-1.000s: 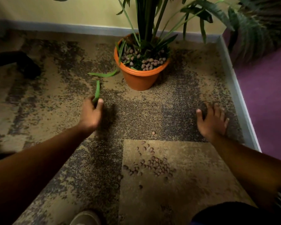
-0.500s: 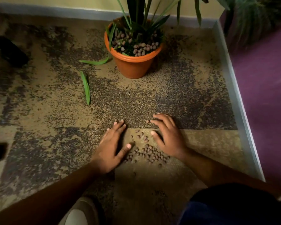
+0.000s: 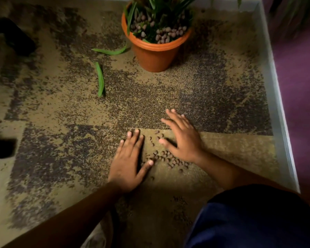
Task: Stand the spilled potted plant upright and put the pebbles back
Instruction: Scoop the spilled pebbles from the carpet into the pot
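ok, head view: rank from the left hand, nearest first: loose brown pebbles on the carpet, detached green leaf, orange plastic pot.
1. Loose brown pebbles: right beside the left hand, between both hands.
2. Detached green leaf: farther ahead, slightly left, flat on the carpet.
3. Orange plastic pot: farthest, ahead, upright near the wall.

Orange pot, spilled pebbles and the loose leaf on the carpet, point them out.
orange pot (image 3: 155, 56), head view, front wall below the rim
spilled pebbles (image 3: 166, 158), head view, middle of the pile
loose leaf (image 3: 100, 80), head view, mid-blade

The orange pot (image 3: 155, 54) looks smooth plastic; the carpet (image 3: 64, 111) at nine o'clock is rough, matt, mottled pile.
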Action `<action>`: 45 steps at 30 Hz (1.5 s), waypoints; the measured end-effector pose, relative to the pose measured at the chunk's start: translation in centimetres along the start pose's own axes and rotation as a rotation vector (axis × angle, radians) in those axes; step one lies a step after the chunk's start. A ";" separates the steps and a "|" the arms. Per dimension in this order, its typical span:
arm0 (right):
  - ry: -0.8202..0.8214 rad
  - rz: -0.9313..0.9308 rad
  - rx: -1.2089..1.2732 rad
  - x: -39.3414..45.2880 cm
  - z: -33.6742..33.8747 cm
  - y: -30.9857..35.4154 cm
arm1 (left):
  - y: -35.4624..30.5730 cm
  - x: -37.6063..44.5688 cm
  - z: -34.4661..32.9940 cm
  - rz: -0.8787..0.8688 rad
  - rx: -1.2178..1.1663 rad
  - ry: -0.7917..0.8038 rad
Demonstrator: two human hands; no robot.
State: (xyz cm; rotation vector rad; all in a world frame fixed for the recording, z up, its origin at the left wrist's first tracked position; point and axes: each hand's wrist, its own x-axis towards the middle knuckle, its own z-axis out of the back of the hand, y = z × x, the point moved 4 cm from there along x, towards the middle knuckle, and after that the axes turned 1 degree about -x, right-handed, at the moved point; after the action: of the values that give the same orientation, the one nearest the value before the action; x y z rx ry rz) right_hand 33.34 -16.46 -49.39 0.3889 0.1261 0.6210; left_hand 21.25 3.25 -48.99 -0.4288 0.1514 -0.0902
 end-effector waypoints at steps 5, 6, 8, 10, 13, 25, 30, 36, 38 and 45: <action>0.010 0.236 0.133 -2.4 -0.2 4.5 | -1.7 -0.9 -0.9 -0.139 -0.023 0.071; 0.006 0.242 0.173 -3.2 0.1 4.8 | -1.7 -1.1 -0.9 -0.165 -0.041 0.088; -0.024 0.223 0.261 -4.8 0.9 4.7 | -1.3 -1.5 -0.7 -0.237 -0.091 0.132; -0.115 0.171 0.332 -6.4 2.0 3.7 | -0.6 -1.7 -0.4 -0.268 -0.102 0.138; -0.237 -0.024 0.302 -8.7 2.8 1.0 | 1.4 -1.5 0.4 -0.142 0.012 0.064; -0.046 0.071 -0.060 -6.8 -2.4 4.0 | -3.6 0.1 -2.6 -0.256 0.129 0.109; -0.146 0.092 -0.060 -6.5 -1.9 3.9 | -3.8 0.3 -2.1 -0.297 0.030 0.043; -0.121 0.066 -0.118 -6.9 -1.9 4.0 | -3.4 0.1 -1.5 -0.294 0.003 -0.079; -0.117 0.080 -0.113 -6.8 -1.9 3.9 | -3.3 0.0 -1.6 -0.300 0.032 -0.116; -0.230 0.280 -0.252 -5.9 -0.6 3.5 | -3.5 1.8 -0.9 -0.466 0.141 -0.156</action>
State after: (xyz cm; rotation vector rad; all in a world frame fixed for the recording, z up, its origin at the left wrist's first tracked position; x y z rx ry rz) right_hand 26.55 -17.15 -48.53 0.2326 -0.2287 0.8517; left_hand 22.70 -0.48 -48.52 -0.3223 -0.1113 -0.5216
